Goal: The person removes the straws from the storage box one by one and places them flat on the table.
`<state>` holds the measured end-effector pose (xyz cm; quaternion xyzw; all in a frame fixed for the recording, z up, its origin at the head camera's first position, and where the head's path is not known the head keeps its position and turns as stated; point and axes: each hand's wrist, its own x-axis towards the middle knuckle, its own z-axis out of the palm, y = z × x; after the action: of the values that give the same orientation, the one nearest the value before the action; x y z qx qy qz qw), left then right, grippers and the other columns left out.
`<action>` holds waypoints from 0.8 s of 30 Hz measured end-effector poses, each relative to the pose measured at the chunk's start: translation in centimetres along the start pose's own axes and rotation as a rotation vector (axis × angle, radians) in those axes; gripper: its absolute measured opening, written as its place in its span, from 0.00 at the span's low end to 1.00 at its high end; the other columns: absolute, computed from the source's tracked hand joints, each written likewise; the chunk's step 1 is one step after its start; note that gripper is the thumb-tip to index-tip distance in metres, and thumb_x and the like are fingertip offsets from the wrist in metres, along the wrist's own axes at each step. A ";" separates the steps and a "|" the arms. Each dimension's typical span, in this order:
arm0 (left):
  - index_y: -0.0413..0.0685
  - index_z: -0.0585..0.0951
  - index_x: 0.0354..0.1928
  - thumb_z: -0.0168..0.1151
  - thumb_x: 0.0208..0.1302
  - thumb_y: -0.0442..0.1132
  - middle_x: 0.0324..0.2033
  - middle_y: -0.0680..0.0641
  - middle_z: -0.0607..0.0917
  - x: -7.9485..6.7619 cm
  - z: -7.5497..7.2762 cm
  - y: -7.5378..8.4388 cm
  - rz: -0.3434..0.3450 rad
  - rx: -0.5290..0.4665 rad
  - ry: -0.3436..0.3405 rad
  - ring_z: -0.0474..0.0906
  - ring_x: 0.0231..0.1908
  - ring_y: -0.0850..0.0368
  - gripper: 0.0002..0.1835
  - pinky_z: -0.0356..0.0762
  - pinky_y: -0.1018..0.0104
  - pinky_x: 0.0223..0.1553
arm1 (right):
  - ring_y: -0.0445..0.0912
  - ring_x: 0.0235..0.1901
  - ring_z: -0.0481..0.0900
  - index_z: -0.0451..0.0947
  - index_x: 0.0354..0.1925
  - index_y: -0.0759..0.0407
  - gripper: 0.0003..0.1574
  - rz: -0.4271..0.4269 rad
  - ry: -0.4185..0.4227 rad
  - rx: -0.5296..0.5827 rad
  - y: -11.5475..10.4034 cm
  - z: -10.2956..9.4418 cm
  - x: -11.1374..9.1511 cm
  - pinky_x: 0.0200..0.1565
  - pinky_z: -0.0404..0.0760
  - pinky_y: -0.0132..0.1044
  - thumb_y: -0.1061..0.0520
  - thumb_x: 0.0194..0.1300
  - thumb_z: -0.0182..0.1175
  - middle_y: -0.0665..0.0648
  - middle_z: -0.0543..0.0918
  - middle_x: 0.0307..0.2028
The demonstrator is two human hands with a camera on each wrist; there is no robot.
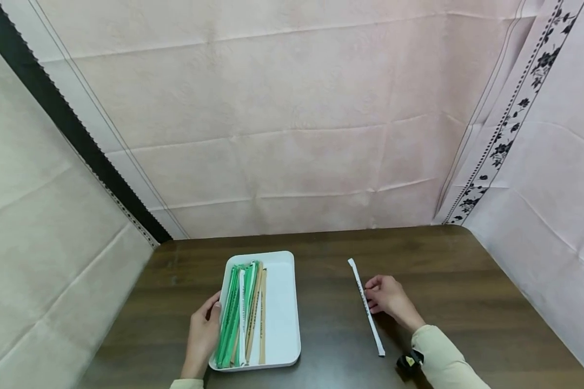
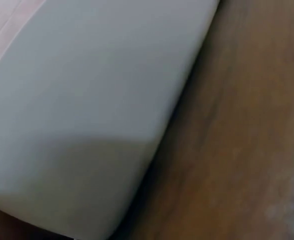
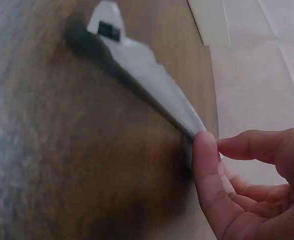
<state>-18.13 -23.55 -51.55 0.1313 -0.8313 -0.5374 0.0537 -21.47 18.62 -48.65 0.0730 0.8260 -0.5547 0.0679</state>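
Note:
My left hand (image 1: 203, 335) rests against the left side of a white rectangular tray (image 1: 283, 313), thumb and fingers at its edge. Its plain pale wall (image 2: 96, 90) fills much of the left wrist view. In the tray's left half lie green wrapped sticks (image 1: 229, 319), tan sticks (image 1: 263, 319) and a white one, lengthwise. To the right of the tray, my right hand (image 1: 391, 300) pinches the edge of a long white wrapped stick (image 1: 367, 308) between thumb and fingertips. The stick has dark printing along it; in the right wrist view its wrapper (image 3: 152, 75) stretches away from the fingers.
A brown wood-grain table (image 1: 321, 270) bears everything. Pale creased cloth (image 1: 292, 108) hangs behind it and along both sides. A dark band (image 1: 73, 124) runs down the left cloth and a floral border (image 1: 511, 124) down the right. The right wrist wears a black device (image 1: 410, 361).

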 end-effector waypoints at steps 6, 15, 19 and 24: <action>0.42 0.70 0.78 0.43 0.87 0.44 0.71 0.33 0.74 -0.2 0.1 0.0 -0.001 -0.024 -0.008 0.74 0.66 0.42 0.25 0.73 0.46 0.62 | 0.47 0.26 0.85 0.79 0.47 0.74 0.09 -0.048 0.045 -0.005 -1.5 0.4 -0.4 0.30 0.88 0.41 0.67 0.75 0.56 0.64 0.85 0.34; 0.41 0.70 0.77 0.44 0.87 0.41 0.72 0.33 0.74 -0.4 0.4 -0.2 0.012 -0.038 -0.003 0.72 0.68 0.41 0.24 0.71 0.44 0.65 | 0.49 0.32 0.89 0.75 0.52 0.78 0.12 -0.062 -0.251 0.350 -6.9 6.8 -1.9 0.41 0.90 0.44 0.69 0.75 0.56 0.68 0.86 0.39; 0.42 0.70 0.78 0.44 0.87 0.41 0.73 0.33 0.73 -0.5 0.6 -0.3 0.010 -0.045 -0.006 0.71 0.70 0.40 0.25 0.71 0.42 0.66 | 0.49 0.32 0.89 0.77 0.49 0.77 0.10 -0.036 -0.320 0.320 -8.3 10.9 -2.4 0.41 0.90 0.42 0.69 0.73 0.60 0.69 0.86 0.40; 0.40 0.70 0.77 0.45 0.87 0.41 0.73 0.33 0.72 -0.4 0.2 -0.2 0.039 -0.050 0.001 0.68 0.73 0.38 0.24 0.69 0.39 0.69 | 0.49 0.31 0.89 0.79 0.46 0.70 0.09 0.008 -0.302 0.160 -9.7 14.9 -2.6 0.37 0.89 0.38 0.67 0.70 0.67 0.63 0.85 0.36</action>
<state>-17.72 -23.34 -51.83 0.1142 -0.8199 -0.5569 0.0678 -20.39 1.06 -44.91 -0.0028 0.7594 -0.6232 0.1872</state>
